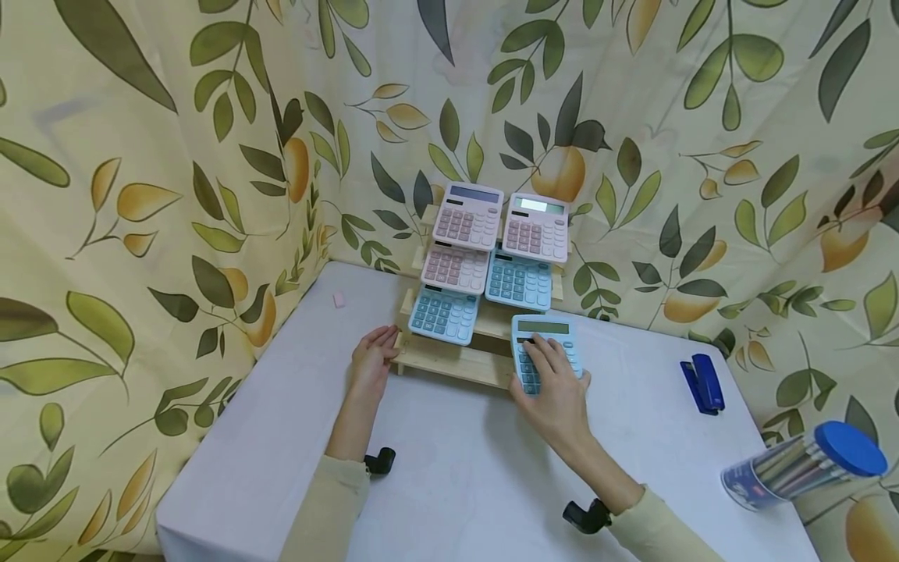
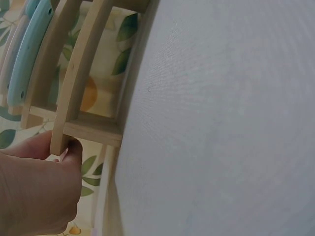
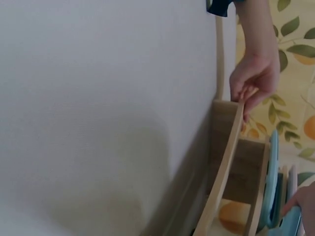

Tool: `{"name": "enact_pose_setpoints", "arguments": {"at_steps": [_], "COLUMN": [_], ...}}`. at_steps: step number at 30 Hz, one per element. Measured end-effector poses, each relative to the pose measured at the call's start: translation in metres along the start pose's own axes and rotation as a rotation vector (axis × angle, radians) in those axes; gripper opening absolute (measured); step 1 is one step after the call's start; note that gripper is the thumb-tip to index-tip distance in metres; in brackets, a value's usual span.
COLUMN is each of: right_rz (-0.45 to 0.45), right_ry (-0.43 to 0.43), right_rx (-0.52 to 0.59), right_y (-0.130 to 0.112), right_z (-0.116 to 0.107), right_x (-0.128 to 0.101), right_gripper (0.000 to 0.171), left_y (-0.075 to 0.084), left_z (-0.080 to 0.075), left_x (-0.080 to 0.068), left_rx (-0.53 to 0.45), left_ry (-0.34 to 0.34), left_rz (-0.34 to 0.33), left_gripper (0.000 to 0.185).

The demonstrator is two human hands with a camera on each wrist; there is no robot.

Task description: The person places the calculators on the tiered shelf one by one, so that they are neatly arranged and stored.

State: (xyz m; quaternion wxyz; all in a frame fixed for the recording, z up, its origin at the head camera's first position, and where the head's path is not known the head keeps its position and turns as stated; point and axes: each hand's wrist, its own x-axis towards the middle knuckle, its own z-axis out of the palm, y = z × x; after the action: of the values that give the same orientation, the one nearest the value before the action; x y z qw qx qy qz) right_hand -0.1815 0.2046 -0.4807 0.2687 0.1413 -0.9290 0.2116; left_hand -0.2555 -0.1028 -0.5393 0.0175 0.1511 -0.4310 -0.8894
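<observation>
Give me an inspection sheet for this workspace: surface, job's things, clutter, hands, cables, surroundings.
Surface: white table, cloth-covered.
Job's things: tiered wooden rack holding five calculators, three pink and two blue; a sixth, the blue calculator, sits at the rack's lower right tier.
Clutter: blue stapler, tub of pens lying on its side with a blue lid, small pink eraser.
Hands: left hand grips the rack's left end; right hand rests on the blue calculator, fingers over its keys.
Cables: nothing seen.
Surroundings: leaf-and-fruit print curtain enclosing the table on the far sides.
</observation>
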Motion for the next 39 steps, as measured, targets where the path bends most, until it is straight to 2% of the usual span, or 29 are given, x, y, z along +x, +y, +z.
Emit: {"name": "enact_pose_setpoints", "arguments": {"at_steps": [24,31,39], "right_rz": [0.01,0.052,0.073], "right_ry": [-0.03,-0.067,-0.07], "right_rx": [0.0,-0.007,-0.011], "right_y": [-0.019,-0.024,-0.026], "right_z": [0.023,0.025,0.026], "right_x": [0.019,0.025,0.034], "right_gripper": [0.058,0.057,0.057], "left_y": [0.0,-0.001,-0.001], "left_z": [0.0,0.0,0.0], "left_x": [0.002,0.001,0.001], "left_rx": [0.003,0.003,-0.006], "left_ry": [0.02,0.012,0.007], "left_rz": [-0.014,-0.011,-0.001], "left_gripper": [0.066,0.067,0.066]}}
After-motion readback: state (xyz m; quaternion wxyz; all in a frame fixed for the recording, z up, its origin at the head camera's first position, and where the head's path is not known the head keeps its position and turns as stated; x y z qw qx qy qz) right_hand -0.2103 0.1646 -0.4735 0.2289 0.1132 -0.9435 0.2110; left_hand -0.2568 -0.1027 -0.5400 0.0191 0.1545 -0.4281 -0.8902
